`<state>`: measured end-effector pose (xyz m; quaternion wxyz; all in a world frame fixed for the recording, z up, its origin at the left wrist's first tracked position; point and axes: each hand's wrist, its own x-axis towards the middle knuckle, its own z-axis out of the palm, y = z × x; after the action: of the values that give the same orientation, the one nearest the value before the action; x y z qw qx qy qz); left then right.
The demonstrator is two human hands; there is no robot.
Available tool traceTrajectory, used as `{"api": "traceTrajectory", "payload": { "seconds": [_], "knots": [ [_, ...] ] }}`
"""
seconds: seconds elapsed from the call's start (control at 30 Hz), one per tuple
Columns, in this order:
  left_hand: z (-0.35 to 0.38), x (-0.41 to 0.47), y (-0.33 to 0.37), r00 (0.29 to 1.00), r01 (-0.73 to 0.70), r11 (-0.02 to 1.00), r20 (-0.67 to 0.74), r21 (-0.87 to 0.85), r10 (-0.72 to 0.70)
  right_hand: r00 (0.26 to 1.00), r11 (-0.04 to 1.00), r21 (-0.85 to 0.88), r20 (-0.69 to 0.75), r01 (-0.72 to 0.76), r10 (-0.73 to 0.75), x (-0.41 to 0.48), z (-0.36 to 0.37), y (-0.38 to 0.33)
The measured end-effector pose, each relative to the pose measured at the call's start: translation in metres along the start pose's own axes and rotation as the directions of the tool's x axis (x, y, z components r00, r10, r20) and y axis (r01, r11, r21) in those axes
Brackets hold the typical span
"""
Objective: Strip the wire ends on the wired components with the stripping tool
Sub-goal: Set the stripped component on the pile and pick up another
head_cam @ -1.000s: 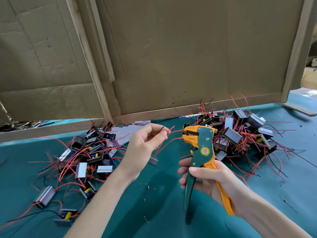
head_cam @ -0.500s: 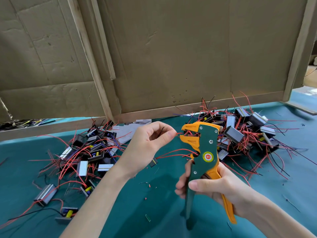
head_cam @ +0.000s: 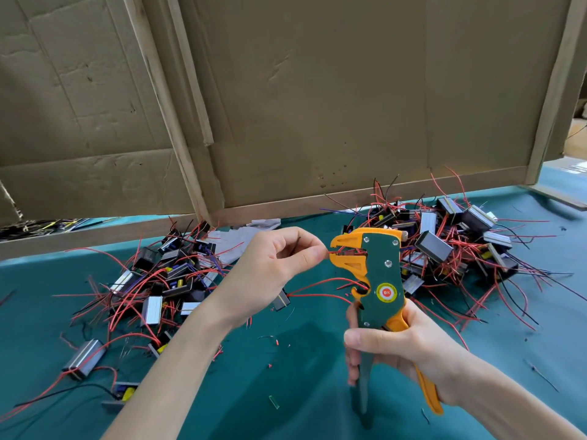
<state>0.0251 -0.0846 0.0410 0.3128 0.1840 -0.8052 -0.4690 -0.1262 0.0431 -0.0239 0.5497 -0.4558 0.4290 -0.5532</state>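
A teal-covered desk [head_cam: 286,420] fills the near part of the view. Near its middle lies a small green scrap [head_cam: 273,402], and a little farther off are a few scattered red insulation bits [head_cam: 277,342].

At near right the right hand [head_cam: 409,354] holds a wire stripper [head_cam: 379,281] upright above the desk, its fingers [head_cam: 351,368] curled round both handles. The tool has a green body, orange jaws and one orange handle. A round red-and-yellow sticker [head_cam: 386,293] on the body carries two small letters that seem to read "DK".

Just left of the tool's head is the left hand [head_cam: 270,268], raised off the desk. Its thumb and forefinger are pressed together, pinching a red wire [head_cam: 328,251] whose end sits between the orange jaws. The other fingers are loosely curled. Under this hand is a small wired component [head_cam: 281,300]. Whether it hangs or touches the desk cannot be told. Its red leads run right toward the tool.

A loose component [head_cam: 84,358] lies at near left. Farther back on that side, the left pile [head_cam: 165,281] of boxy components sits in tangled red and black wires. The right pile [head_cam: 444,249] lies behind the tool at far right.

Beyond both, a cardboard panel [head_cam: 333,106] in a wooden frame [head_cam: 359,198] stands along the desk's far side.
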Motion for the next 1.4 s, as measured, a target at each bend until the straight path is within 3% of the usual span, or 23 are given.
{"api": "traceTrajectory", "payload": {
  "seconds": [0.13, 0.3, 0.47, 0.6, 0.73, 0.97, 1.23, 1.4],
  "knots": [
    [-0.001, 0.000, -0.003, 0.999, 0.027, 1.000, 0.023, 0.005, -0.027, 0.998, 0.999, -0.031, -0.066, -0.012, 0.010, -0.001, 0.005, 0.004],
    [0.006, 0.004, -0.018, 0.996, 0.087, 0.996, 0.015, -0.013, -0.087, 0.948, 0.994, 0.096, -0.310, -0.049, 0.076, 0.002, 0.016, 0.016],
    [0.015, 0.004, -0.041, 0.988, 0.157, 0.985, 0.017, -0.065, -0.157, 0.982, 0.925, 0.378, -0.156, -0.041, 0.108, 0.008, 0.015, 0.010],
    [0.015, 0.002, -0.058, 0.974, 0.222, 0.960, -0.080, 0.170, -0.211, 0.976, 0.907, 0.421, -0.207, 0.024, 0.071, 0.010, 0.005, 0.005],
    [0.021, -0.003, -0.067, 0.970, 0.243, 0.948, -0.076, 0.204, -0.232, 0.969, 0.878, 0.476, -0.238, 0.053, 0.071, 0.009, 0.001, 0.000],
    [0.017, 0.004, -0.070, 0.982, 0.159, 0.983, -0.117, 0.096, -0.148, 0.984, 0.952, 0.304, -0.180, 0.047, 0.009, 0.006, 0.003, 0.001],
    [0.004, 0.006, -0.040, 0.933, -0.010, 0.974, -0.353, -0.228, -0.073, 0.996, 0.988, 0.141, -0.079, 0.059, -0.048, 0.006, -0.002, 0.007],
    [0.001, 0.005, -0.018, 0.940, -0.129, 0.982, -0.331, -0.137, 0.078, 0.999, 0.994, 0.103, -0.044, 0.020, -0.015, 0.007, -0.004, 0.009]
  ]
}}
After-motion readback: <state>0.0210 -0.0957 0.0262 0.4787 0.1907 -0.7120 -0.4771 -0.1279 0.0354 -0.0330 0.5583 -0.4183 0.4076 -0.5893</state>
